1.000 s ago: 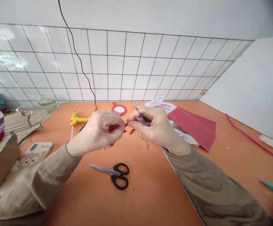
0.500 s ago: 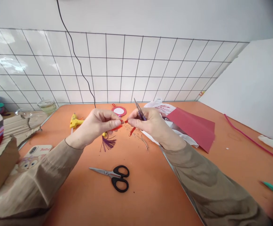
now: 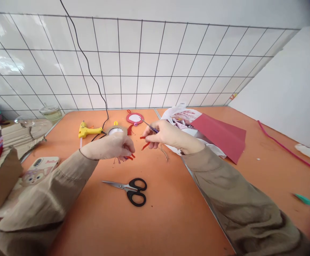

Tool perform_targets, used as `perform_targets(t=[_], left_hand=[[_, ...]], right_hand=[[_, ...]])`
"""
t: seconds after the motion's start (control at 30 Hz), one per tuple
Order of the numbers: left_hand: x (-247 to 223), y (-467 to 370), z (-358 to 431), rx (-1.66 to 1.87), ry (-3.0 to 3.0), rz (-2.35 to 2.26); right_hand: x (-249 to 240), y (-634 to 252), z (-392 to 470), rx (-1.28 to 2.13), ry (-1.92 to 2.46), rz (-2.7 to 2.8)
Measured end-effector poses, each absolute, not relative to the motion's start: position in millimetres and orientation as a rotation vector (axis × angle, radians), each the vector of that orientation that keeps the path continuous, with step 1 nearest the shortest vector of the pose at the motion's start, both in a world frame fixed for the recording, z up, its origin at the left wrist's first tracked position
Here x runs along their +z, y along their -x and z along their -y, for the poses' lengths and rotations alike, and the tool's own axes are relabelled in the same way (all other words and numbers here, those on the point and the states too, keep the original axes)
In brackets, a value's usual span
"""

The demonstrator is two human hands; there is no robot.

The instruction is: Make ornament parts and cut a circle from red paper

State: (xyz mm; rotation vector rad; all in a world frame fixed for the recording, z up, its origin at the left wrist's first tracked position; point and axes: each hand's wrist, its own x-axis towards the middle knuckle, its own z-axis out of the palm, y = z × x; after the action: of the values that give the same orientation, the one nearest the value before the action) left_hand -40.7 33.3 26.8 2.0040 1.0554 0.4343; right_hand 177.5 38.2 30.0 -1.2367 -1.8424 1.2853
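Note:
My left hand [image 3: 117,145] is closed, turned palm down, with short red pieces of pipe cleaner [image 3: 132,156] sticking out below its fingers. Under it shows part of a purple tassel [image 3: 121,160]. My right hand [image 3: 162,134] grips small purple-handled scissors [image 3: 150,127], their tip pointing up and left. Its fingertips also pinch a bent red pipe cleaner piece [image 3: 145,145]. A gap separates the two hands. Black-handled scissors [image 3: 133,190] lie on the orange table nearer to me.
Behind my left hand are a yellow glue gun [image 3: 89,131] and a round ornament [image 3: 115,130]. A pink-rimmed ornament [image 3: 135,118] with a red tassel lies farther back. Red sheet [image 3: 221,137] and a white plastic bag [image 3: 171,113] are at right, a phone [image 3: 38,170] at left.
My hands have drawn apart, the left one lowering and turning palm down with its red pieces. The scissors in my right hand now tilt further left. The view has tipped downward.

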Motion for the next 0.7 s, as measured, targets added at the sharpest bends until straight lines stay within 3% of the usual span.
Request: perform_targets(t=[0.17, 0.37, 0.43, 0.6, 0.7], left_hand=[[13.4, 30.3, -32.5, 0.049, -2.019, -1.048], [11.0, 33.8, -35.2, 0.004, -1.938, -1.081], [15.8, 35.1, -35.2, 0.106, -1.903, -1.154], [28.0, 25.2, -28.6, 0.744, -1.591, -1.083], [27.9, 18.4, -24.1, 0.771, -1.478, -1.002]], right_hand=[[34.3, -176.2, -33.5, 1.246, 1.248, 1.838], [38.4, -173.2, -29.8, 1.264, 1.292, 1.849], [36.6, -171.5, -30.7, 1.261, 1.276, 1.802], [31.2, -163.8, -33.3, 1.166, 1.191, 1.678], [29.4, -158.9, -33.3, 1.099, 1.152, 1.658]])
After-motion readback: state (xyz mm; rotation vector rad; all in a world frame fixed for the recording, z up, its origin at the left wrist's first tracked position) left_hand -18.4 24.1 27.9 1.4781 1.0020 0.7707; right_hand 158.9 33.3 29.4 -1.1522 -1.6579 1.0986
